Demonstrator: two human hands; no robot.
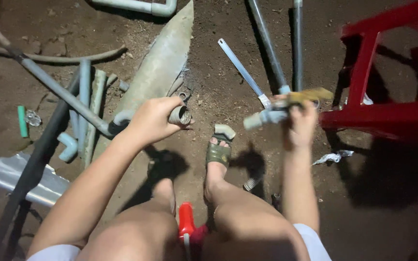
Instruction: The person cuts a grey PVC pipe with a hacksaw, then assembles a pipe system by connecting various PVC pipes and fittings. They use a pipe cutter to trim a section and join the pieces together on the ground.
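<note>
Head camera, looking straight down: a seated person works over bare dirt ground [383, 203], knees apart and one sandalled foot [218, 152] planted between them. The left hand [153, 118] is wrapped tight around the end of a grey pipe [56, 87], which runs up and away to the left across the ground; a short threaded fitting [181, 116] pokes out just past the thumb and forefinger, its open end facing right. The right hand [301, 123] is closed around a grey valve piece [264, 117], blurred, whose pale nozzle points left toward the fitting, with a gap of open ground between the two. A yellowish handle [310, 94] sticks out above that fist, also smeared by blur, so its exact shape cannot be told. Both grips are full, each closed on its own part, and the two parts are held apart at about the same height above the foot. Around them lie a long pale slab [163, 60], several loose pipe lengths [267, 43], a light blue strip [240, 70], a small green piece [22, 121] and a pale elbow joint [67, 145] at left. A red plastic stool [378, 116] stands just right of the right hand, and a red tool handle [186, 222] shows between the thighs.
</note>
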